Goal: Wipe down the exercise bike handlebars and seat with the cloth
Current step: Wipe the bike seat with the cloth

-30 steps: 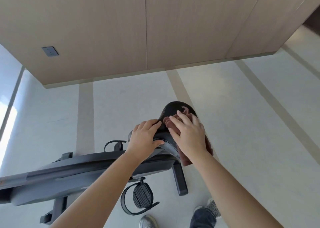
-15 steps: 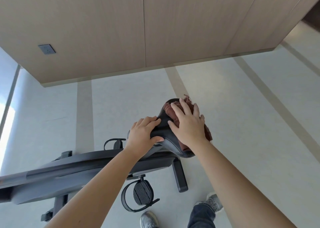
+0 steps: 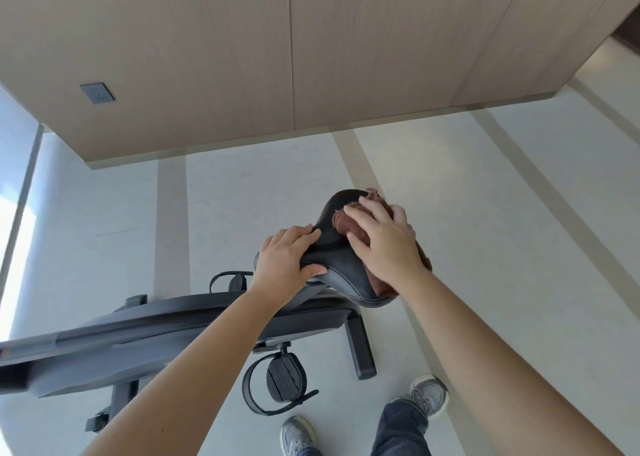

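A: Starting at your left, what sits there?
B: A grey wall socket on the wood panel. Below it the dark bike frame runs low across the floor, with a strapped pedal beneath.
A: And your hands?
B: Your left hand grips the seat at its left edge, fingers curled over the top and thumb along the side. Your right hand lies flat with fingers spread, pressing the reddish-brown cloth onto the seat's right half. The cloth's lower end seems to hang over the edge, though your wrist hides much of it.
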Available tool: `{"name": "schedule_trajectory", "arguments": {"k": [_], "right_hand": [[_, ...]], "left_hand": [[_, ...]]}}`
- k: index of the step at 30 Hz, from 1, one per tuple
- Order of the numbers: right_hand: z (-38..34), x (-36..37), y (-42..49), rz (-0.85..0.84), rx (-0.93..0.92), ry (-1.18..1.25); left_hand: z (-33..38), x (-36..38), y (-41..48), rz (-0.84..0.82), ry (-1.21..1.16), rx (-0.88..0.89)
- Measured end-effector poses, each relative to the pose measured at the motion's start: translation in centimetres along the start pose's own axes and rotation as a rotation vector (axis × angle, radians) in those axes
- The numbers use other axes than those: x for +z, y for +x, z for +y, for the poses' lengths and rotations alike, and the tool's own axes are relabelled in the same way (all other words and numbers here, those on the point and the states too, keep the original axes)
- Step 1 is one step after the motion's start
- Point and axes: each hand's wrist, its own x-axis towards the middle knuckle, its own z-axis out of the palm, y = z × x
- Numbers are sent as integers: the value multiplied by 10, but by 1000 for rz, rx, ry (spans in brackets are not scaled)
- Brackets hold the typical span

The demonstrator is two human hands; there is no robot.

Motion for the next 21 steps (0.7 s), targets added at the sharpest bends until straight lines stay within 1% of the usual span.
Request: {"name": "schedule_trajectory", "arguments": {"k": [3, 6, 8, 15, 21], "right_hand": [[1, -7, 39, -121, 51, 54], [3, -10, 34, -185, 71, 44], [7, -10, 15, -163, 62, 29], [9, -1, -34, -5, 76, -13], [2, -4, -47, 7, 118, -20]], "left_hand": [[-1, 0, 0, -6, -18, -23], [0, -1, 0, -9, -28, -29], [0, -3, 0, -23, -37, -43], [2, -4, -1, -43, -26, -48], [10, -7, -5, -64, 0, -53]]}}
